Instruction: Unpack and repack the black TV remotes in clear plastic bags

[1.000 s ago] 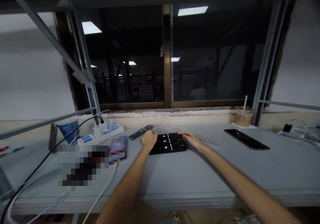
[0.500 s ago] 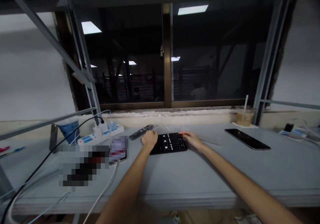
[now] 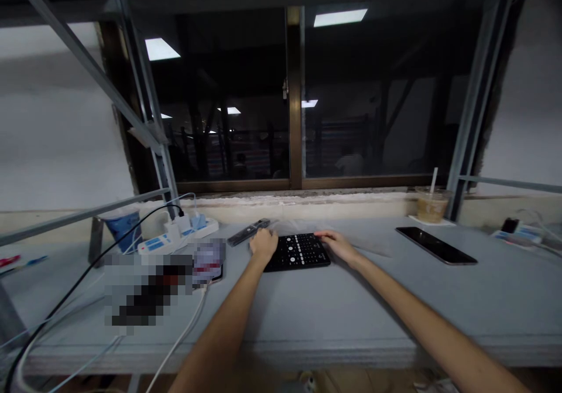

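Observation:
Several black remote controls (image 3: 301,250) with white and grey buttons lie side by side on the desk, forming one flat block. My left hand (image 3: 263,244) is curled around the block's left end, its fingertips partly hidden. At the far right corner, my right hand (image 3: 337,245) holds the edge with fingers and thumb drawn together. Just behind my left hand lies another remote control (image 3: 248,232), which seems to be in a clear sleeve. Thin clear plastic (image 3: 369,246) lies beyond the block and to its right.
A white power strip (image 3: 178,236) with plugs and cables stands at left, beside a blue cup (image 3: 124,229). Nearer is a phone (image 3: 215,273) on a white cable, partly pixelated. To the right are a dark phone (image 3: 435,245) and a drink cup (image 3: 432,205) with a straw. Metal posts frame the desk.
Both hands stay at the two ends of the remote control block. Only a very slight shift of the whole view shows.

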Motion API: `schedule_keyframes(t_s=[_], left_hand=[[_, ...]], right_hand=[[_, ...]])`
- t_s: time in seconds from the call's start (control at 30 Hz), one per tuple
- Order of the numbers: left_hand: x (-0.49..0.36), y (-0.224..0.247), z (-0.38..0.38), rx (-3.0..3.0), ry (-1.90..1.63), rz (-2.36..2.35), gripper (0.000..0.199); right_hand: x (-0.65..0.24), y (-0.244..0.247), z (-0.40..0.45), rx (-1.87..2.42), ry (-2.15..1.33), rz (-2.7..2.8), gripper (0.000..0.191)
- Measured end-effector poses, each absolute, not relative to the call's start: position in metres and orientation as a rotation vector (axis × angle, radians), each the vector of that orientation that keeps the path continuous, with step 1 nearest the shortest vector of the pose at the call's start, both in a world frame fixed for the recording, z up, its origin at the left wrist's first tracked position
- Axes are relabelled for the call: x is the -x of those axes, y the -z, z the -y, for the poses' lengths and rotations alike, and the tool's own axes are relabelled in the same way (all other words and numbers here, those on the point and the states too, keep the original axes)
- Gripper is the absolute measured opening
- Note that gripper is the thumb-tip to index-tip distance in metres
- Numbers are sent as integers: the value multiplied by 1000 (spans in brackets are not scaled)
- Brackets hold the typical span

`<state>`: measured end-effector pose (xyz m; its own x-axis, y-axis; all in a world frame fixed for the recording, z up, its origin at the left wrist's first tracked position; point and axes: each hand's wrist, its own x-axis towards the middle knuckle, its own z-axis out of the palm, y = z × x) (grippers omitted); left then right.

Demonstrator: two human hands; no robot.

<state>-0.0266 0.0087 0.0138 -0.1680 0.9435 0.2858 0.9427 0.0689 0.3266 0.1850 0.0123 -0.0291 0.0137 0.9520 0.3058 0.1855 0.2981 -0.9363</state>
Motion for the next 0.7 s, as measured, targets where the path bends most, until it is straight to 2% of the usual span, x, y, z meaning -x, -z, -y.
schedule_keyframes(t_s=[0.23, 0.47, 0.7], left_hand=[[26, -16, -7, -2016, -714, -2332, 36], [22, -24, 1, -2246, -1001, -2301, 29], [10, -26, 4, -2598, -1144, -1991, 14]], right_hand=[[-184, 31, -15, 1128, -840, 1431, 23], [-179, 26, -8, 1097, -823, 1384, 19], [-172, 10, 3, 1055, -747, 1233, 47]])
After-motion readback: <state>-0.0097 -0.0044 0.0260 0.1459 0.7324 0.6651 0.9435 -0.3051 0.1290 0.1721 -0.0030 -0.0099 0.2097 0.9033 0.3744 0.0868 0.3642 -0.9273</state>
